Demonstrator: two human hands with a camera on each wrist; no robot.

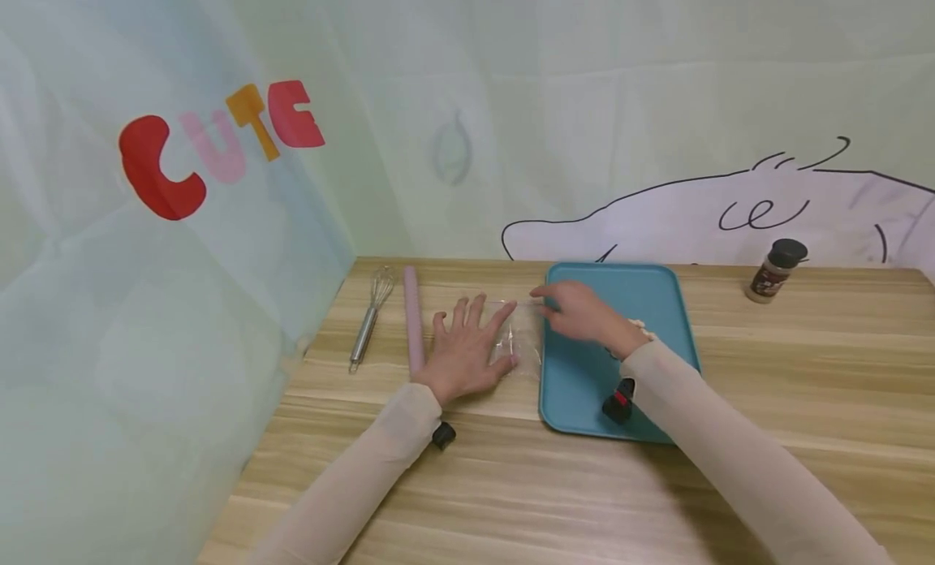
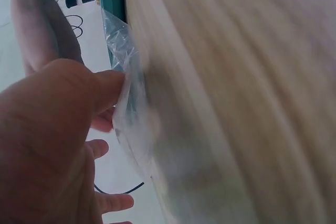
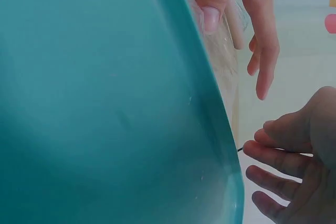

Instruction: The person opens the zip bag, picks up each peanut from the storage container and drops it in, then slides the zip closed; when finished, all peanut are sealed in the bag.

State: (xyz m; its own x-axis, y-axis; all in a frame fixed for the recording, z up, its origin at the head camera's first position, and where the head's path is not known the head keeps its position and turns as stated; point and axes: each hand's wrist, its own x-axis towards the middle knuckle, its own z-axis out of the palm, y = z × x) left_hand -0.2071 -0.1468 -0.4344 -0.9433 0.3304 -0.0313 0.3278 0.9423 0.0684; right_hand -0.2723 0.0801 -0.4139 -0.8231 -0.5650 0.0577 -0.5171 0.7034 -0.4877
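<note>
A clear plastic bag [image 1: 524, 350] lies on the table between the pink rod and the blue tray. My left hand [image 1: 465, 355] is over its left part with fingers spread, the thumb and index fingertip on the plastic. In the left wrist view the thumb [image 2: 107, 88] is against the crinkled film [image 2: 126, 51]. At the bag's upper right corner, my right hand [image 1: 580, 312] reaches over the tray [image 1: 584, 386]. Seen from the right wrist, the fingers [image 3: 275, 182] of that hand are loosely extended, thumb close to index, past the tray's rim.
Left of the bag lie the pink rod [image 1: 413, 321] and a metal whisk [image 1: 370, 317]. A small dark-capped jar [image 1: 773, 277] stands at the back right. Printed cloth [image 1: 621, 143] hangs behind the table and along its left side.
</note>
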